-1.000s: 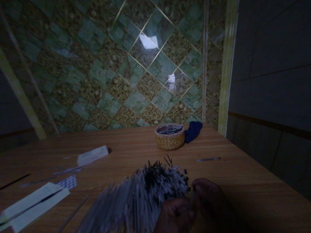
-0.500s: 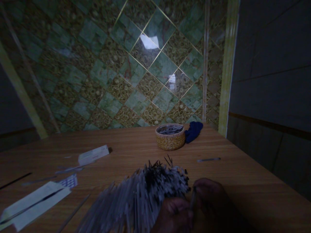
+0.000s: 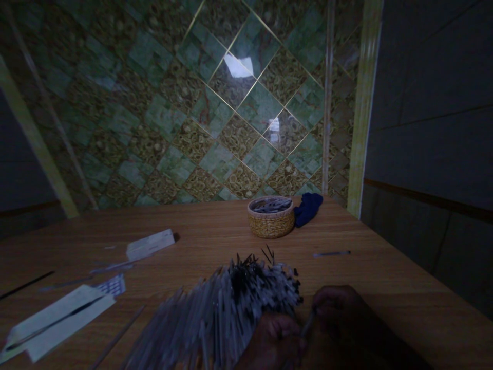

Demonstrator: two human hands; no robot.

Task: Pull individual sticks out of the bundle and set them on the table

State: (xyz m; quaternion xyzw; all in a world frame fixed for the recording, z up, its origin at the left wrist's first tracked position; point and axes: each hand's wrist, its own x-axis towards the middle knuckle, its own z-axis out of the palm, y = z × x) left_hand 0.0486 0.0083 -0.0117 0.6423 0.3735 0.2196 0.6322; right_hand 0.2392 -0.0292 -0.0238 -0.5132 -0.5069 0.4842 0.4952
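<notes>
A large heap of slim, pale pens [image 3: 219, 318] with dark tips lies on the table in front of me. My left hand [image 3: 275, 334] is closed around a pen [image 3: 308, 325] at the heap's right side. The fingers of my right hand [image 3: 337, 306] pinch the upper, dark end of that same pen, which slants up to the right between both hands. Dim light and my fingers hide most of it.
Behind the heap stands a woven basket [image 3: 271, 224] of similar pens, beside a dark blue cloth [image 3: 308, 208]. A single pen [image 3: 331, 253] lies to the right. Leftward are a white box [image 3: 150, 245], an opened paper packet [image 3: 63, 321] and a thin stick [image 3: 119, 336].
My right hand has shifted slightly right, away from my left hand. The pen between them leans more to the right. The heap looks unchanged.
</notes>
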